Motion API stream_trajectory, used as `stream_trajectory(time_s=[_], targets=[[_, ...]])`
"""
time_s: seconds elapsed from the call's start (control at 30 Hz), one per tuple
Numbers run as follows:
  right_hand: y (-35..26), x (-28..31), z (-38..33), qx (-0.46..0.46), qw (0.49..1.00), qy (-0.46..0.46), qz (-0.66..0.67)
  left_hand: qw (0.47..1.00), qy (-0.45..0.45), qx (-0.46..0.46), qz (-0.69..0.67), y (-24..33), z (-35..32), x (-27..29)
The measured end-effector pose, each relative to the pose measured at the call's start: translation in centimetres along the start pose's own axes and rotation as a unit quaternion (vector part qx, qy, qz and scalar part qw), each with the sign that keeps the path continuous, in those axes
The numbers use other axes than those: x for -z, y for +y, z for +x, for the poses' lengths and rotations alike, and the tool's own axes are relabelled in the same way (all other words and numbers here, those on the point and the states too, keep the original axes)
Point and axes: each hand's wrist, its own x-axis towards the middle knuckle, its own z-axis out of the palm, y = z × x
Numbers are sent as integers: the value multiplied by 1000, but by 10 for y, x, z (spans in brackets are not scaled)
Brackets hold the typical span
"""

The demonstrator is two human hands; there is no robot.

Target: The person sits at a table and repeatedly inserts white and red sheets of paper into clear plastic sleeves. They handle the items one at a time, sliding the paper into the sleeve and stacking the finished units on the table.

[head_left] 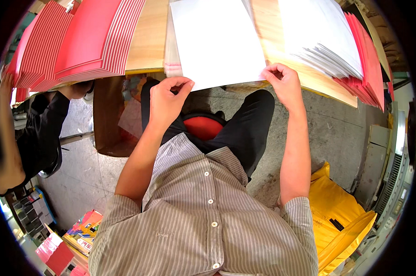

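A blank white sheet point(219, 41) lies at the middle of the table, its near edge reaching past the table's front edge. My left hand point(168, 102) is closed in a pinch on its near left corner. At the near right corner, the thumb and fingers of my right hand point(284, 85) pinch the sheet too. Under the sheet's left side shows a strip of clear plastic point(173, 66) with pale red lines. To the right of my right hand spreads a fanned pile of white sheets point(323, 39), with red sheets point(366, 62) beside it.
Tall stacks of red card point(89, 41) stand on the left of the wooden table point(146, 39). Another person's arm point(8, 142) reaches in at the far left. Below are a cardboard box point(108, 117), a red stool seat point(202, 127) and a yellow sack point(332, 216).
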Motion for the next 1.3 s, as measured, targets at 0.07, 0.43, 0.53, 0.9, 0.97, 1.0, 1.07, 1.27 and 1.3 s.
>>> stream_trajectory(time_s=[0.07,0.43,0.53,0.9,0.97,1.0,1.07,1.27,1.3], targets=[[-1,-1,3,-11,1000,8,-14,1000,0,16,-2,1,1,0],[0,-5,19,-48,996,25,-76,998,16,58,18,1,6,-2],[4,-4,25,-59,994,22,-91,998,18,55,27,0,6,-3],[3,-6,36,-118,975,48,-180,993,6,115,8,-4,8,-4],[3,-5,35,-92,970,87,-207,991,5,131,-15,-4,8,-2],[2,-5,34,-78,967,106,-220,990,6,135,-27,-4,9,0],[-2,-6,31,-84,968,97,-216,988,19,149,-38,-7,8,5],[-1,-36,-9,310,876,262,-259,922,109,-319,192,-1,-10,10],[-5,-47,-22,393,839,231,-298,909,63,-361,200,9,-12,3]])
